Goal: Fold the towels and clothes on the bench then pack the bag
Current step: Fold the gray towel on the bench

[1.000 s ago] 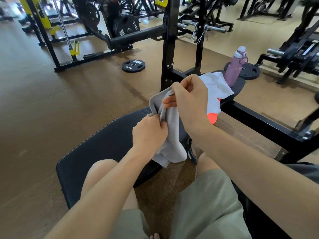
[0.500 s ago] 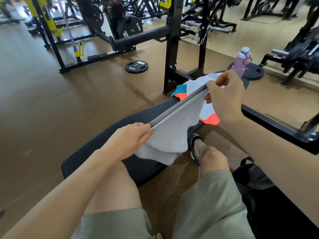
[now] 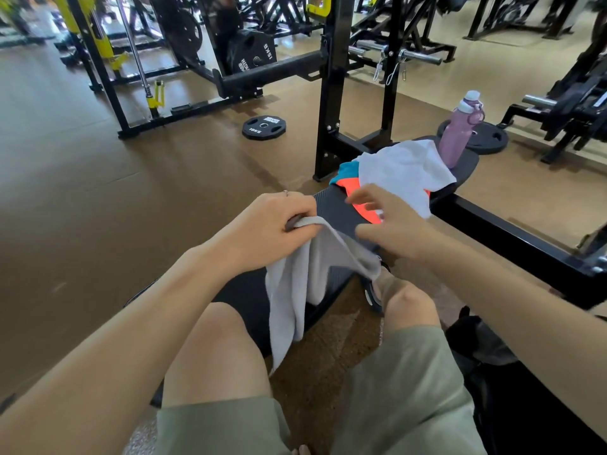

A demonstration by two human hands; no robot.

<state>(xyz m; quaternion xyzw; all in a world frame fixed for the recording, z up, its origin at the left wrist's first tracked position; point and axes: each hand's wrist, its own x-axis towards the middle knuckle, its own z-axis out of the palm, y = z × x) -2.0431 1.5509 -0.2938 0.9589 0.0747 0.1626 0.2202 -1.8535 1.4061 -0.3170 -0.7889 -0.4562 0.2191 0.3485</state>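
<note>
My left hand (image 3: 266, 226) grips the upper edge of a grey towel (image 3: 302, 284), which hangs folded over the near part of the black bench (image 3: 335, 205). My right hand (image 3: 391, 224) hovers just right of it with fingers spread and holds nothing. Further along the bench lie a white cloth (image 3: 404, 172) and, under it, an orange and teal garment (image 3: 351, 185). A dark bag (image 3: 486, 349) sits on the floor by my right leg, mostly hidden by my arm.
A purple water bottle (image 3: 458, 133) stands at the bench's far end. A black rack frame (image 3: 331, 93) rises behind the bench. Weight plates (image 3: 263, 127) lie on the brown floor. A black steel beam (image 3: 512, 244) runs along the right.
My right hand has let go of the towel's far end, and the towel now hangs from my left hand alone. My left hand rose and closed round the towel's edge.
</note>
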